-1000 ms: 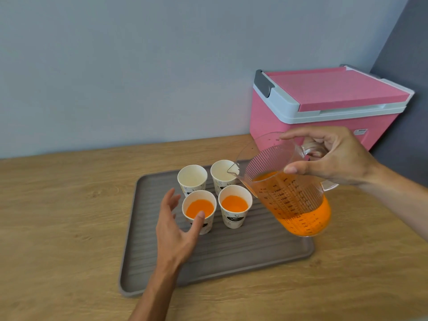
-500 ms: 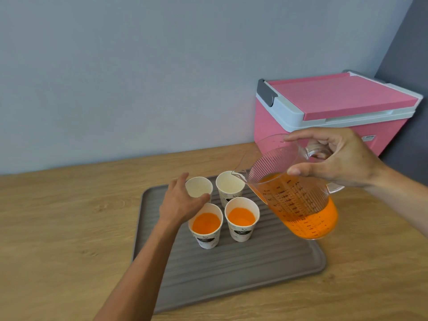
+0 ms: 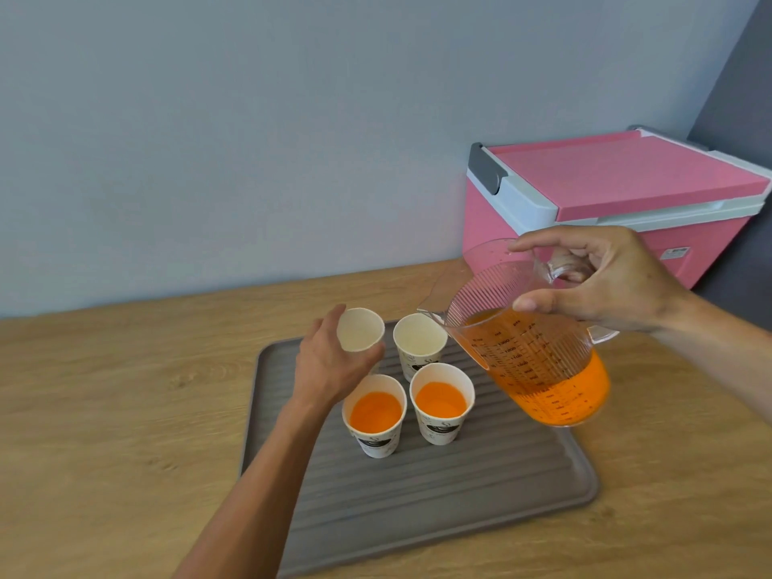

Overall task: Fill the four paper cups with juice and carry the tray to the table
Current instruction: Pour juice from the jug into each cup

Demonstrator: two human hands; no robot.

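Left hand (image 3: pixel 330 365) seemingly grips an empty cup (image 3: pixel 360 330); right hand (image 3: pixel 605 282) grasps tilted jug (image 3: pixel 530 348).

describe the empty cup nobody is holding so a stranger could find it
Find the grey ribbed tray on the wooden counter, with four white paper cups. It is the back-row cup nearest the clear juice jug's spout: empty and untouched.
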